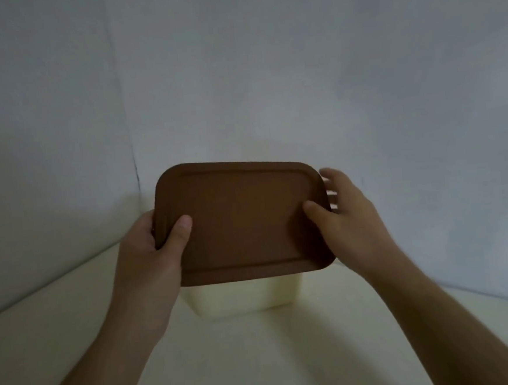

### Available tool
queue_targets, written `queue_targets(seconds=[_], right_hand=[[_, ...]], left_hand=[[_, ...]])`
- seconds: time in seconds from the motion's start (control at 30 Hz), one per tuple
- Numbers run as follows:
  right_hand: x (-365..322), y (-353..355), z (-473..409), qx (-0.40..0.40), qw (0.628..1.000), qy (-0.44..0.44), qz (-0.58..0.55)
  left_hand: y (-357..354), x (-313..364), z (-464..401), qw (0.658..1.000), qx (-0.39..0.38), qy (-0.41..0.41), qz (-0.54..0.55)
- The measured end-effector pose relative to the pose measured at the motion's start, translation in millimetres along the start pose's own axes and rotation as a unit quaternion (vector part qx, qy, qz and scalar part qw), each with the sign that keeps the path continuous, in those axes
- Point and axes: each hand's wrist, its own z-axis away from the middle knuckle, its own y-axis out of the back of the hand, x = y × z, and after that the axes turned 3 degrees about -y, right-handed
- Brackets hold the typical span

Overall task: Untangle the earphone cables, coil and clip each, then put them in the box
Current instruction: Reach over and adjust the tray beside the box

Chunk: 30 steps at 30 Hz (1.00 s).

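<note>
at centre, near the far corner: the box (240,299) and its lid (243,220) sit between both hands.
box: cream, with rounded corners; only its near wall shows below the lid. it stands on the pale table (259,359), close to where the two walls meet.
lid: brown, a rounded rectangle with a shallow groove running just inside its edge. it lies over the box's top and hides the opening, slightly skewed, its right end nearer than its left. whether it is seated on the rim or held just above it cannot be told.
box contents: hidden by the lid.
left hand (151,249): grips the lid's left short edge, thumb curled over the top face and the palm wrapped against the rim; the other fingers are hidden beneath.
right hand (345,215): at the lid's right short edge, thumb pressed flat on the top face near the groove. the fingers are spread and nearly straight beyond the far right corner, blurred, not closed around anything.
forearms: both bare, reaching in from the near left and near right corners.
table: pale cream, dimly lit, running out to the walls.
walls (297,67): plain grey-white, meeting in a vertical seam at far left of the box.
</note>
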Motion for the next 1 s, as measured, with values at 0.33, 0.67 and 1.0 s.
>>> queue_targets(seconds=[0.33,0.67,1.0], right_hand=[[43.6,-52.7,-36.6,-0.050,0.986,-0.129,-0.091],[67.3,-77.4,-38.9,-0.047,0.980,-0.179,-0.073],[61.9,-77.7,-43.9,-0.117,0.986,-0.115,0.020]], left_hand=[[-34.0,-45.0,-43.3,0.977,-0.015,0.062,-0.202],[-30.3,-67.4,-61.1,0.949,-0.050,0.143,-0.278],[-19.4,-73.3,-77.0,0.947,-0.100,0.149,-0.265]])
